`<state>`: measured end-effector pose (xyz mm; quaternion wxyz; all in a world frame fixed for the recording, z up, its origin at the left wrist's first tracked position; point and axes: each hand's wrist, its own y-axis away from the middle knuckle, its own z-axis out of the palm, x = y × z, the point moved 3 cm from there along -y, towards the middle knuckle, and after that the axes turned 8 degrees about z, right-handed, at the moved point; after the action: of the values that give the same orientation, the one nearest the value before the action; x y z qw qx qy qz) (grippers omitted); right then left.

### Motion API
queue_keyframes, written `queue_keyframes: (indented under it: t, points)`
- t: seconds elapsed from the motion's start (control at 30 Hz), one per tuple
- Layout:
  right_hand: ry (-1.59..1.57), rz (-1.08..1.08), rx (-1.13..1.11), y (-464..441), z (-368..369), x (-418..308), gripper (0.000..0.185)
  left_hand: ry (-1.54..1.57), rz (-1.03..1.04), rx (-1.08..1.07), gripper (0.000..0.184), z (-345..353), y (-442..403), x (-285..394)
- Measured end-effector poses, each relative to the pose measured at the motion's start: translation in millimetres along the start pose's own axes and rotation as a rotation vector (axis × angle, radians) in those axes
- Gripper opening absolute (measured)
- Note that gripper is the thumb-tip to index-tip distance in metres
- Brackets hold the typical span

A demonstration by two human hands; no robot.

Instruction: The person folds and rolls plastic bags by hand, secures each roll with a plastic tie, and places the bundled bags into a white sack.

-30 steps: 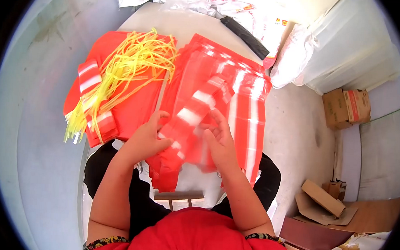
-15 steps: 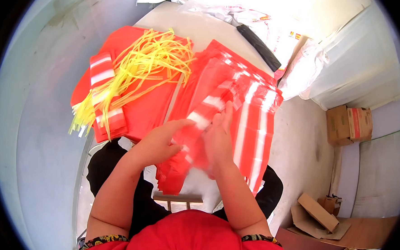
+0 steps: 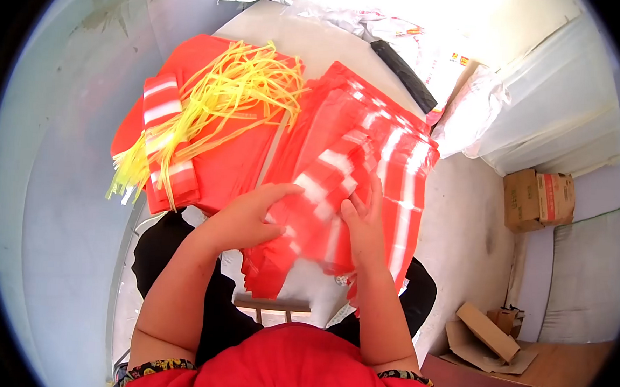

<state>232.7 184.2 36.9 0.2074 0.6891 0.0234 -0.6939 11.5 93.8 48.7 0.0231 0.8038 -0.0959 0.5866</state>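
1. Table [image 3: 263, 24]: pale top, carries everything below. Near edge is mostly covered.
2. Striped sheet pile [image 3: 304, 138]: red with white bands, on the table in front of the person, near edge hanging over. Reads as thin plastic film. One sheet should be near weightless, the whole pile heavier; glossy layers likely to slide on each other. Hold flat-palmed across many layers.
3. Red stack [image 3: 236, 163]: just left of the pile, looks like similar film. Probably floppy at the edges.
4. Yellow strips [image 3: 235, 77]: loose tangle over the red stack. Light, limp, likely to snag; take as a bunch.
5. Striped fold [image 3: 316, 191]: on top of the pile, between the hands. Soft, no stiffness of its own, should spring open if let go. Best hold: thumb and fingers across the folded edge, all layers together; a single-edge pull could stretch or tear it.
6. Left hand [image 3: 258, 215]: thumb and fingers spread wide, on the fold's left side, not closed round it.
7. Right hand [image 3: 365, 219]: half-curled, thumb at the fold's right edge. Can't tell if it's pinching film.
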Motion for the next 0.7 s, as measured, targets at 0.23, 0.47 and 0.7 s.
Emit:
queue_keyframes:
  t: [0.23, 0.47, 0.7]
  points:
    - [0.005, -0.173, 0.002, -27.6, 21.2, -4.9, 0.088, 0.023, 0.012, -0.034, 0.068, 4.1, -0.6, 5.7]
    - [0.557, -0.268, 0.146, -47.4, 41.1, 2.7, 0.104, -0.062, -0.016, -0.117, 0.058, -0.2, -1.2, 6.3]
    - [0.557, -0.291, 0.158, -54.8, 42.7, 2.4, 0.106, 0.105, 0.024, -0.006, 0.048, 1.7, -1.3, -16.3]
